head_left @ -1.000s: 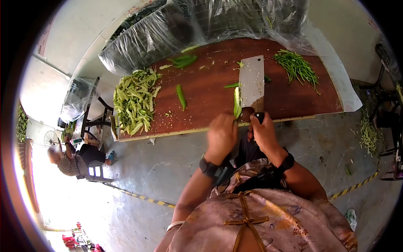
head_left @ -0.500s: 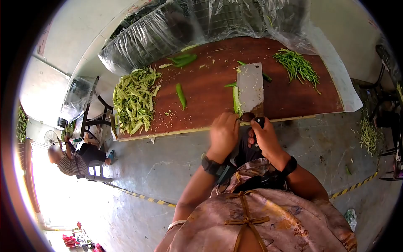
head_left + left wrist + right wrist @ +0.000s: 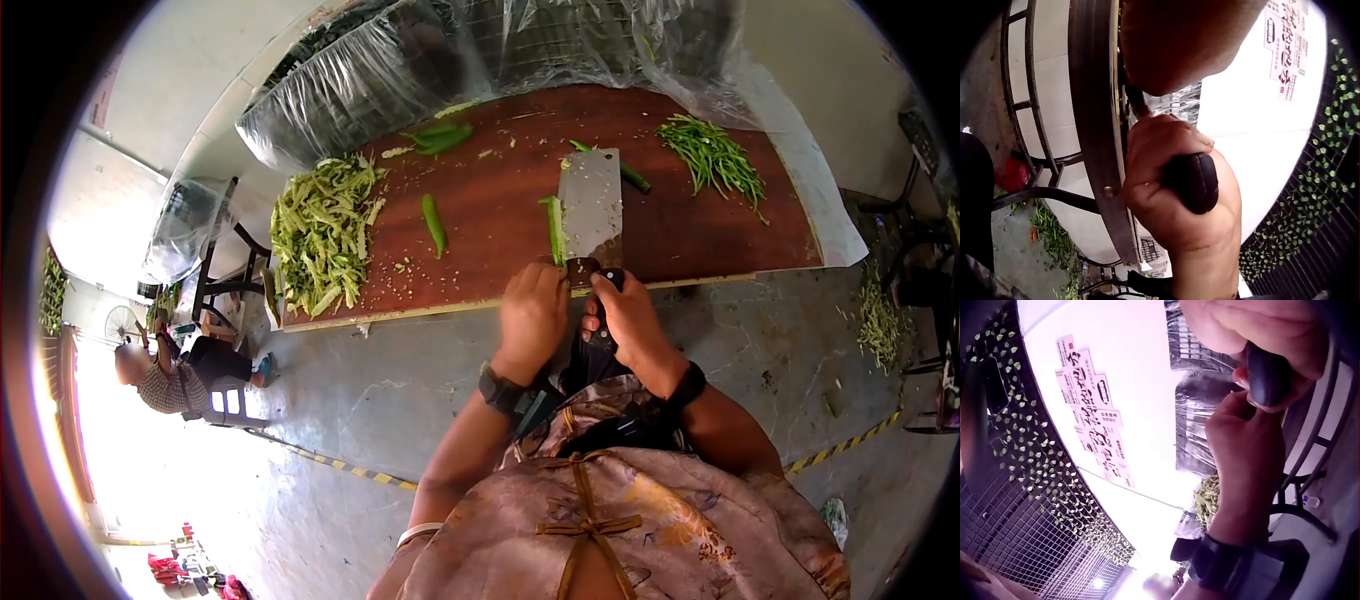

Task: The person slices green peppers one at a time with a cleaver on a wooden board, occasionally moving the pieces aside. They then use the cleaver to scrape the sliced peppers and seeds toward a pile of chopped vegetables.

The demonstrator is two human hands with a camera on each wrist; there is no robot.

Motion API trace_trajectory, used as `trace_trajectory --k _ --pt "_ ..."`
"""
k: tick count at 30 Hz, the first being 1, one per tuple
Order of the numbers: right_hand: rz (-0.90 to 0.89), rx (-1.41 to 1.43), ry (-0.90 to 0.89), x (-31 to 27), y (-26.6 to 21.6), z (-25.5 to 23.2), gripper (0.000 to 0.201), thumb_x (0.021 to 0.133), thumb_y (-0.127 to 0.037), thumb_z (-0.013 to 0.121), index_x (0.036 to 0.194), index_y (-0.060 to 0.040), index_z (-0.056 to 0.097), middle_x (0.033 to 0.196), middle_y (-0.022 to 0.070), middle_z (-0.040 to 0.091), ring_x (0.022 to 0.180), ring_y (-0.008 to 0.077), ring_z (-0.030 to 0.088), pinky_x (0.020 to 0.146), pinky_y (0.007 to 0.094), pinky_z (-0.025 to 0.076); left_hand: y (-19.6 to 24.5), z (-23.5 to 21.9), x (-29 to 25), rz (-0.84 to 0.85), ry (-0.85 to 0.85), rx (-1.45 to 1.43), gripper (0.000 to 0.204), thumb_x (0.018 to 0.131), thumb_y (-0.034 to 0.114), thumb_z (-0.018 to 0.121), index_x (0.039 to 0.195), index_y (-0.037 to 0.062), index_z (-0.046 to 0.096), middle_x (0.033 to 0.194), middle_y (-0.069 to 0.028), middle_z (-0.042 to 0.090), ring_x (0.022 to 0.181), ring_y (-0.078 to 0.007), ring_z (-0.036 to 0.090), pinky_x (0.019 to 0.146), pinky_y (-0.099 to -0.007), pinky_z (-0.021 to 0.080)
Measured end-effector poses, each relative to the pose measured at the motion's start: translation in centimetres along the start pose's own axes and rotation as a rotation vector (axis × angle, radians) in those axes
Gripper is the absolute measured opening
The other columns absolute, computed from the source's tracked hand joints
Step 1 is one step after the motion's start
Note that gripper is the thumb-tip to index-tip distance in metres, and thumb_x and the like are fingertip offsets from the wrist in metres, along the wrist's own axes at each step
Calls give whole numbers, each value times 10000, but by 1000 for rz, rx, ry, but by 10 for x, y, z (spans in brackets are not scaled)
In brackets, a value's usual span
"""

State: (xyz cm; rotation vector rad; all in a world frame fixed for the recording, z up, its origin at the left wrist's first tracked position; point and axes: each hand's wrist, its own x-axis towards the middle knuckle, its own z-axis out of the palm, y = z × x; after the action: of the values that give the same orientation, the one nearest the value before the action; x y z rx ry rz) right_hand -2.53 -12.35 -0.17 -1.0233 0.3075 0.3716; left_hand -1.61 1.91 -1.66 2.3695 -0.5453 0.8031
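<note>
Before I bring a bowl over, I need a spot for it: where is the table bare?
Two patches of table look free: between the single pepper and the cleaver, and right of it, nearer than the thin green strips. Crowded: the left end, under pale strips, and around the blade.

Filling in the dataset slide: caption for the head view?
Right hand grips a cleaver beside a green pepper whose near end the left hand holds, at a reddish-brown table.

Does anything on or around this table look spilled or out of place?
Green scraps lie on the floor right of the table, with one stray green piece nearby; food looks out of place there. Pale crumbs also litter the table beside the shredded pile.
</note>
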Motion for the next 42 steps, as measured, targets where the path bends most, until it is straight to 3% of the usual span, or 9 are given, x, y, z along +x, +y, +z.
trace_trajectory --k 12,14,20,22,24,28,30,38,42 --pt "50 90 -76 -1 -10 2 132 983 -205 537 1014 -98 466 679 22 487 495 128 478 458 321 437 -5 -6 -1 -49 -8 27 119 773 47 679 880 46 630 845 -128 614 754 -343 596 679 -437 474" --pt "-8 -31 -65 -1 -9 -2 177 966 -183 535 1056 -38 487 684 29 485 515 130 476 465 316 443 -8 -9 -2 -79 -26 16 126 760 42 673 882 42 639 841 -132 619 760 -349 602 677 -441 476" --pt "-101 -158 -8 3 -3 -18 204 988 -220 543 1046 -65 422 687 32 488 502 121 484 461 328 442 -42 -38 3 -155 -47 22 116 772 -13 614 879 21 643 855 -148 622 717 -305 641 600 -371 522" --pt "-125 -168 -27 4 -4 -23 205 991 -221 543 1046 -63 425 690 33 489 502 122 485 462 329 443 -42 -50 14 -200 -82 34 122 762 4 622 879 30 645 892 -141 623 782 -318 626 675 -395 511" --pt "-149 -177 -48 5 -4 -22 205 993 -222 542 1047 -60 429 692 33 490 502 122 487 463 329 444 -38 -58 25 -121 -48 350 130 753 31 635 881 45 649 921 -122 621 865 -334 594 764 -428 475" --pt "-185 -241 -36 4 -4 -17 201 989 -206 552 1059 -49 448 693 34 494 507 125 493 464 329 443 -29 -36 40 -72 4 270 128 760 78 656 886 60 657 937 -106 618 919 -349 561 816 -449 436" --pt "-201 -268 -34 3 -3 -19 201 989 -202 553 1067 -45 454 694 35 495 507 125 495 464 329 442 -28 -21 42 -42 -40 229 154 751 119 703 895 79 663 933 -78 626 922 -307 575 784 -468 440" --pt "-361 -354 27 18 9 -42 211 987 -197 557 1088 -38 463 691 34 498 507 122 496 462 328 441 -35 1 46 -35 -79 156 132 749 94 702 876 67 682 903 -99 629 852 -322 595 729 -421 487" --pt "-280 -274 14 10 -1 -34 200 988 -191 553 1082 -39 464 687 32 498 501 118 495 455 321 440 -32 -1 50 -58 -112 157 148 741 84 698 888 80 681 904 -102 622 849 -330 596 728 -430 492"
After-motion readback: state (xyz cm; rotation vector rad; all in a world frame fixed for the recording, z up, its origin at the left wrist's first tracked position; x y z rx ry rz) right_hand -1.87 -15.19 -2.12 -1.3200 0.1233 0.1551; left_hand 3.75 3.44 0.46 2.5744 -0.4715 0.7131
